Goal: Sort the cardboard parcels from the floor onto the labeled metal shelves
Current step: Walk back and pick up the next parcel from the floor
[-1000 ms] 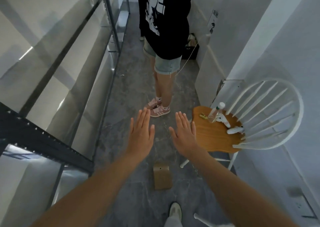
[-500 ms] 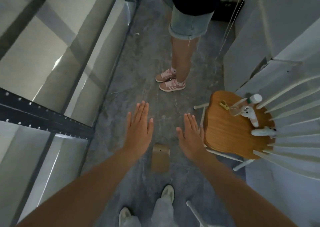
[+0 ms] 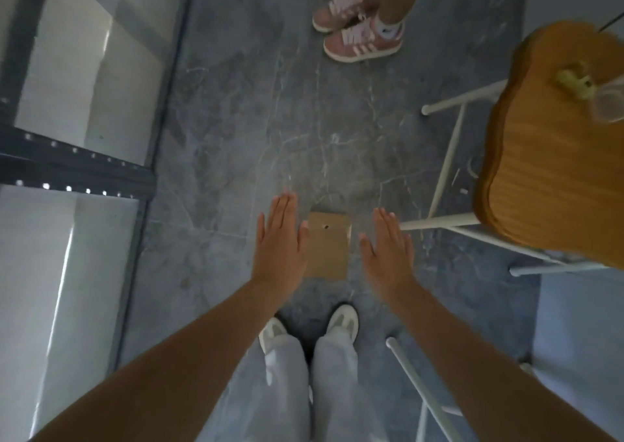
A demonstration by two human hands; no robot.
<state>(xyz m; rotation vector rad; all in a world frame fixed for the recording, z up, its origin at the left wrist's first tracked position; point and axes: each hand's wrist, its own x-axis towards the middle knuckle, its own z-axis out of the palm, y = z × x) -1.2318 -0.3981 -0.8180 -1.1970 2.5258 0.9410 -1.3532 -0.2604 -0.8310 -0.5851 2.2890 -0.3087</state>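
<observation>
A small brown cardboard parcel (image 3: 328, 245) lies flat on the grey floor just in front of my feet. My left hand (image 3: 279, 243) hovers flat, palm down, over its left edge and covers a strip of it. My right hand (image 3: 387, 251) is also flat with straight fingers, just right of the parcel and apart from it. Neither hand holds anything. The metal shelves (image 3: 77, 168) with white boards and a dark perforated beam run along the left.
A wooden-seated chair (image 3: 553, 158) with white legs stands close on the right, small items on its seat. Another person's pink shoes (image 3: 363, 36) stand on the floor ahead. A white chair leg (image 3: 418, 387) crosses at bottom right. My own white shoes (image 3: 343, 320) are below the parcel.
My view has tipped downward. Both hands have dropped toward the parcel and now flank it; before, they were out ahead of it. The other person's body has left the frame, only shoes remain.
</observation>
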